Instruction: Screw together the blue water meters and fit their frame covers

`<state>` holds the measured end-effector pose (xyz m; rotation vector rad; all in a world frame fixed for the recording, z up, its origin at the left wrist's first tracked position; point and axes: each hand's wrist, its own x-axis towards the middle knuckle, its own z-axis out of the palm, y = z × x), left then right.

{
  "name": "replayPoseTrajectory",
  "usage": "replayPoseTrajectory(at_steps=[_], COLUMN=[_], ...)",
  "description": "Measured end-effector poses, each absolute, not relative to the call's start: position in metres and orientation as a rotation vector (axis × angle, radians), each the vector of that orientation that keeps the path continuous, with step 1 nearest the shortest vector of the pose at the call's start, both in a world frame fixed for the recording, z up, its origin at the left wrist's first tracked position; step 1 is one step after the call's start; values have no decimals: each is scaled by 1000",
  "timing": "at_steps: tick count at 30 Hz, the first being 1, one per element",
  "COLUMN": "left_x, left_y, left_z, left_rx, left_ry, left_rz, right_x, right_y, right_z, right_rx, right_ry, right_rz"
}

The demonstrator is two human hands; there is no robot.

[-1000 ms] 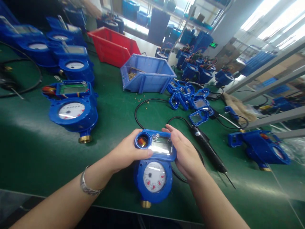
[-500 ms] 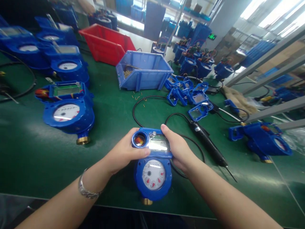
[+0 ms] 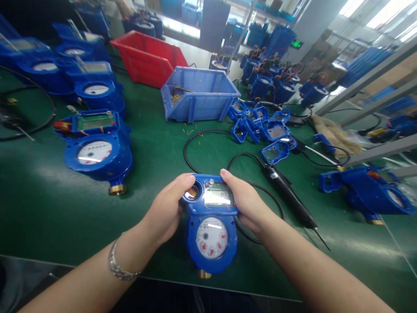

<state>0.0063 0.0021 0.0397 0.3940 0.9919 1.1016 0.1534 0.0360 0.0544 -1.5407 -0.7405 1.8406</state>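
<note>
A blue water meter (image 3: 211,234) with a white dial and an LCD top cover lies on the green mat (image 3: 48,208) near the front edge. My left hand (image 3: 166,208) grips its left side, thumb by the round opening at the top left. My right hand (image 3: 246,202) clasps the right side of the cover, fingers curled over its top edge. A black electric screwdriver (image 3: 288,202) lies just right of my right hand, with its cable looping behind the meter.
Several blue meters (image 3: 97,148) stand at the left. A light blue bin (image 3: 198,93) holding small brass screws and a red bin (image 3: 146,58) sit behind. Loose blue covers (image 3: 260,128) lie right of centre, another meter (image 3: 371,193) at far right. Metal frame bars (image 3: 374,152) cross the right side.
My left thumb has shifted from the cover's front edge up toward the round opening. The meter stays in both hands; the camera view has shifted slightly.
</note>
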Motion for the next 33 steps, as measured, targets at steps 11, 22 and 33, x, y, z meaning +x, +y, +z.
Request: replayPoseTrajectory(at_steps=[11,22,33], left_x=[2,12,15], left_y=[-6,-20,-23], left_z=[28,23,23], left_rx=[585,662,618], left_ry=[944,1143,1091], left_rz=[1129,1096,1133], right_x=[151,152,151], right_y=[36,37,34], right_z=[56,53,51], right_rx=[-1494,-1496,-1557], right_ry=[-721,-844,-845], right_rz=[1865,1825,1786])
